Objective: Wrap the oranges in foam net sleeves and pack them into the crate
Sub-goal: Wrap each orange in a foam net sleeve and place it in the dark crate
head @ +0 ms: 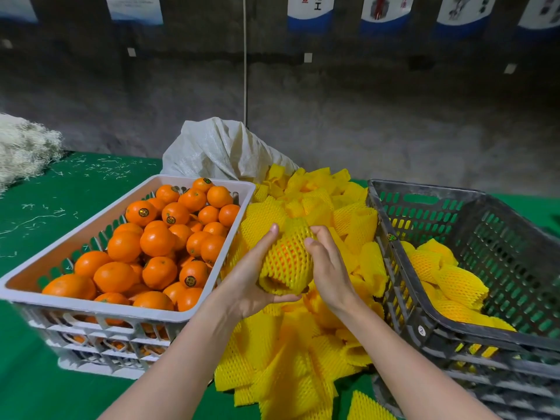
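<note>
Both hands hold one orange inside a yellow foam net sleeve (286, 262) above the pile of loose sleeves (291, 353). My left hand (254, 277) cups it from below and the left, thumb up along its side. My right hand (327, 265) grips its right side with fingers curled over the top. A white crate (100, 310) at the left is full of bare oranges (157, 241). The dark grey crate (424, 325) at the right holds several wrapped oranges (454, 283).
A white woven sack (221, 150) stands behind the sleeve pile. The table has a green cloth (45, 207) strewn with pale shreds, and a heap of pale fibre (24, 147) lies at the far left. A grey wall rises behind.
</note>
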### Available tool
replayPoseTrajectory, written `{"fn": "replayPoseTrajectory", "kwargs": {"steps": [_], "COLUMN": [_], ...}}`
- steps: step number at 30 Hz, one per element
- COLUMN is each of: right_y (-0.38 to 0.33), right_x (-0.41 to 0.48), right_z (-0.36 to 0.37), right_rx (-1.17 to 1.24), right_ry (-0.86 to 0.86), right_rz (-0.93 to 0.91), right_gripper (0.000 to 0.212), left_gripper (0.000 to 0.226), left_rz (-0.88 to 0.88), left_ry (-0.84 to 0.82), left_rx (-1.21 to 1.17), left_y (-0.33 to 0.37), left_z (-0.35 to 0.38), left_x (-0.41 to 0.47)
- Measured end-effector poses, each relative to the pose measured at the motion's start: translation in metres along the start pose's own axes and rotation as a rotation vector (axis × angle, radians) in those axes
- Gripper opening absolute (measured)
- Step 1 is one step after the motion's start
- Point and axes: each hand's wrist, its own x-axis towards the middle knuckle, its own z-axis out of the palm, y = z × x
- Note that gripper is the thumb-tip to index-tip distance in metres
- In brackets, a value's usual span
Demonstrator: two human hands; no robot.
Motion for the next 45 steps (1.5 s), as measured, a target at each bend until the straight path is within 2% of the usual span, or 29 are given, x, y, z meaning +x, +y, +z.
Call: {"fn": "replayPoseTrajectory", "kwargs": {"steps": [2, 4, 9, 11, 13, 15, 18, 20, 23, 25, 27, 30, 32, 35, 38, 40, 43, 45], "right_y": [0.002, 0.006, 0.009, 0.007, 0.005, 0.002, -0.005, -0.013, -0.026, -0.032, -0.031, -0.017, 0.001, 0.038, 0.075, 0.097, 0.127, 0.141], "right_x": [-0.001, -0.004, -0.019, -0.019, -0.018, -0.013, -0.001, 0.006, 0.018, 0.027, 0.037, 0.059, 0.072, 0.083, 0.098, 0.112, 0.125, 0.126], "right_z": [-0.003, -0.007, -0.006, -0.003, 0.001, 0.001, -0.011, -0.025, -0.060, -0.090, -0.124, -0.179, -0.213, -0.246, -0.254, -0.249, -0.234, -0.229], "right_rx": [0.014, 0.021, -0.090, -0.145, -0.185, -0.185, -0.191, -0.250, -0.335, -0.337, -0.329, -0.338, -0.431, -0.679, -0.934, -1.027, -1.057, -0.967], "right_ry": [0.003, 0.021, -0.128, -0.158, -0.151, -0.102, 0.027, 0.076, 0.134, 0.187, 0.311, 0.541, 0.577, 0.384, 0.054, -0.114, -0.160, -0.145], "right_rz": [-0.012, -0.046, -0.146, -0.164, -0.170, -0.147, -0.154, -0.204, -0.277, -0.288, -0.282, -0.105, 0.112, 0.367, 0.483, 0.542, 0.557, 0.576], "right_gripper": [0.018, 0.026, 0.047, 0.056, 0.065, 0.070, 0.071, 0.070, 0.068, 0.068, 0.068, 0.064, 0.062, 0.062, 0.071, 0.077, 0.066, 0.057], "left_gripper": [0.036, 0.040, 0.104, 0.112, 0.101, 0.074, 0.076, 0.074, 0.059, 0.042, 0.031, 0.022, 0.020, 0.019, 0.019, 0.021, 0.027, 0.028], "left_rz": [0.067, 0.118, 0.186, 0.212, 0.234, 0.256, 0.244, 0.269, 0.355, 0.443, 0.505, 0.599, 0.703, 0.833, 0.761, 0.742, 0.753, 0.767], "left_ry": [-0.011, 0.008, 0.089, 0.103, 0.090, -0.009, -0.093, -0.034, 0.107, 0.049, 0.046, 0.056, 0.060, 0.028, -0.012, -0.009, 0.018, 0.018], "left_rx": [0.021, 0.039, 0.125, 0.194, 0.203, 0.097, 0.026, 0.145, 0.380, 0.362, 0.419, 0.684, 0.879, 1.118, 1.352, 1.397, 1.404, 1.396], "left_y": [-0.003, -0.004, -0.003, -0.004, -0.005, -0.003, 0.004, 0.008, 0.007, 0.001, -0.008, -0.028, -0.038, -0.044, -0.053, -0.059, -0.063, -0.064], "left_z": [-0.002, -0.004, -0.007, -0.005, -0.001, 0.008, 0.023, 0.036, 0.062, 0.084, 0.106, 0.137, 0.156, 0.184, 0.199, 0.197, 0.190, 0.190], "left_x": [0.002, 0.002, -0.003, -0.002, -0.003, -0.001, 0.008, 0.016, 0.026, 0.034, 0.046, 0.069, 0.084, 0.109, 0.132, 0.141, 0.145, 0.146]}}
